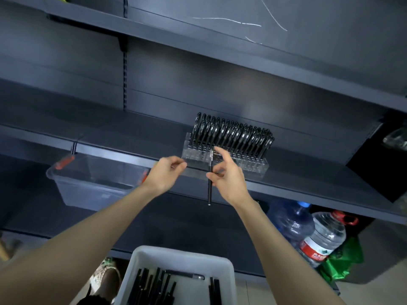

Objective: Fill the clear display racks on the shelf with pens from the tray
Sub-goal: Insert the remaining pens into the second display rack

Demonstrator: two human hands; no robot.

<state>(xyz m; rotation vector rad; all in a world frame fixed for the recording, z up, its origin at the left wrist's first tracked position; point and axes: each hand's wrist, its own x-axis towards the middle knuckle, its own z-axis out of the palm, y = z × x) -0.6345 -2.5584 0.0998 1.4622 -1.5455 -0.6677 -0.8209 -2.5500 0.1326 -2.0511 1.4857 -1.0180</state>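
Observation:
A clear display rack (pixel 253 165) stands on the dark shelf (pixel 308 179), its back rows full of upright black pens (pixel 231 135) and its front rows bare. My right hand (pixel 226 179) pinches a single black pen (pixel 209 190) upright in front of the rack's left part, the pen's lower end hanging below the shelf edge. My left hand (pixel 166 175) hovers just left of it with fingers curled, holding nothing that I can see. The white tray (pixel 182 256) with several black pens sits below, near my body.
A clear plastic bin (pixel 92 186) with orange latches hangs out from the shelf at the left. Large water bottles (pixel 319 236) and a green bag (pixel 345 260) stand on the floor at the right. A black box (pixel 378 164) sits on the shelf's right end.

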